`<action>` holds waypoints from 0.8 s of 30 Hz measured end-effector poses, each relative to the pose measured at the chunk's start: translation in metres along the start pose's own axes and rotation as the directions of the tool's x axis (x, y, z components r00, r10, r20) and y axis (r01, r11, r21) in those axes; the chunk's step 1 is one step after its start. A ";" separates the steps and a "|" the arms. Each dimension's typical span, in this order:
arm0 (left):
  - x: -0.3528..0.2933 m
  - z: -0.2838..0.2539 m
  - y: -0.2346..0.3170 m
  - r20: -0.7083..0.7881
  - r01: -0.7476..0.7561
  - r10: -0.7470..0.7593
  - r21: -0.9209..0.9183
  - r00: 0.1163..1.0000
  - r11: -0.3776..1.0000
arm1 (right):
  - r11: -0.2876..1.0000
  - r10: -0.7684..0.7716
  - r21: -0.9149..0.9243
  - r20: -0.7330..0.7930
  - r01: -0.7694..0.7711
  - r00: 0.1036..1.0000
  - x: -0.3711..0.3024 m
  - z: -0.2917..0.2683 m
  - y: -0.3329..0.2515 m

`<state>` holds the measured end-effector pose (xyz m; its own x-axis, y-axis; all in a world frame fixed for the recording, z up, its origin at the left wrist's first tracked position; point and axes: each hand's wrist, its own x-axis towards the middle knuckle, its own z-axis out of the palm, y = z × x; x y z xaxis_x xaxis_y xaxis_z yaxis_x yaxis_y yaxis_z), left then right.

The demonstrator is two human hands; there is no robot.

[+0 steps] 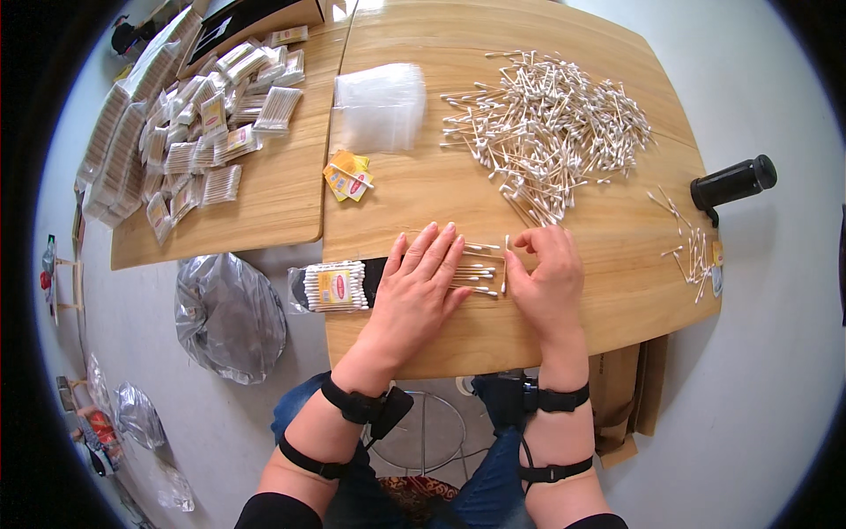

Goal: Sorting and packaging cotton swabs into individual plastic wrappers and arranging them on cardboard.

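Note:
My left hand (421, 286) lies flat with outstretched fingers over a small row of cotton swabs (477, 272) near the table's front edge. Their white tips stick out to the right of it. My right hand (548, 275) is closed at the thumb and forefinger on a single cotton swab (505, 268), which stands crosswise to the row at its right end. Left of my left hand, a clear bag holds a packed bundle of swabs (359, 287) with a yellow, red and white card (335, 286) on top. A black piece (375, 273) shows between bag and hand, partly hidden.
A big heap of loose swabs (564, 123) lies at the back right, clear bags (379, 106) and yellow cards (346, 175) behind my left hand. Filled packs (198, 132) pile up on the left table. Stray swabs (696, 260) and a black cylinder (733, 182) are far right.

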<state>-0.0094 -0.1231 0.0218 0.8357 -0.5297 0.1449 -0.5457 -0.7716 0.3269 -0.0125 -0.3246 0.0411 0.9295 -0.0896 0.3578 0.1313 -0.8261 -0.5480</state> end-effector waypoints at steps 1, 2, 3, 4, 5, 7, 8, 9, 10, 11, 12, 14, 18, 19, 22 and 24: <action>0.001 -0.001 0.001 0.010 0.011 -0.011 0.006 1.000 1.000 | 0.998 0.060 -0.008 0.049 -0.059 0.997 -0.001 -0.003 0.001; 0.001 0.000 0.000 0.009 0.013 -0.013 0.006 1.000 1.000 | 0.998 0.058 -0.008 0.050 -0.058 0.997 -0.002 -0.004 0.001; 0.002 0.000 0.000 -0.002 0.011 -0.011 0.003 1.000 1.000 | 0.999 0.037 -0.033 0.076 -0.035 0.996 -0.003 -0.007 0.000; 0.001 0.000 0.000 -0.012 0.009 -0.009 0.001 1.000 1.000 | 0.998 0.018 -0.057 0.103 -0.012 0.995 -0.003 -0.007 -0.001; 0.001 0.001 0.000 -0.011 0.010 -0.010 0.002 1.000 1.000 | 0.998 0.017 -0.057 0.103 -0.012 0.995 -0.004 -0.007 -0.002; 0.000 0.003 -0.001 -0.016 0.011 -0.010 0.017 1.000 1.000 | 0.995 -0.016 -0.097 0.134 0.029 0.991 -0.004 -0.006 -0.003; 0.000 0.004 0.000 -0.017 0.010 -0.010 0.016 1.000 1.000 | 0.995 -0.016 -0.098 0.134 0.029 0.991 -0.005 -0.006 -0.001; 0.001 0.004 0.000 -0.025 0.012 -0.012 0.020 1.000 1.000 | 0.994 -0.021 -0.103 0.122 0.034 0.992 -0.005 -0.005 0.001; 0.001 0.005 0.001 -0.033 0.016 -0.015 0.024 0.999 1.000 | 0.994 -0.027 -0.107 0.110 0.039 0.994 -0.006 -0.005 0.002; 0.001 0.005 0.002 -0.033 0.015 -0.015 0.025 0.999 1.000 | 0.994 -0.027 -0.106 0.110 0.039 0.994 -0.006 -0.005 0.003; 0.002 0.005 0.002 -0.040 0.019 -0.018 0.032 0.999 0.999 | 0.995 -0.017 -0.094 0.118 0.028 0.993 -0.006 -0.005 0.003; 0.003 0.006 0.003 -0.047 0.021 -0.019 0.037 0.999 0.999 | 0.996 -0.006 -0.084 0.126 0.017 0.992 -0.007 -0.005 0.005; 0.005 0.006 0.005 -0.059 0.038 -0.037 0.014 0.998 0.999 | 1.000 0.004 -0.026 0.108 -0.001 0.994 -0.007 -0.006 0.006; 0.006 0.006 0.005 -0.068 0.043 -0.044 -0.003 0.997 0.999 | 1.000 -0.002 -0.007 0.109 0.002 0.994 -0.007 -0.006 0.005; 0.006 0.005 0.005 -0.103 0.033 -0.038 -0.054 0.994 0.998 | 0.998 -0.055 0.047 0.141 0.049 0.988 -0.008 -0.003 0.004; 0.007 0.005 0.005 -0.123 0.020 -0.030 -0.086 0.992 0.996 | 0.994 -0.054 0.105 0.141 0.040 0.989 -0.007 -0.002 0.001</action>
<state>-0.0068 -0.1319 0.0199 0.8531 -0.4587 0.2487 -0.5218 -0.7489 0.4085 -0.0190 -0.3253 0.0397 0.9603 0.0345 0.2770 0.2034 -0.7661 -0.6097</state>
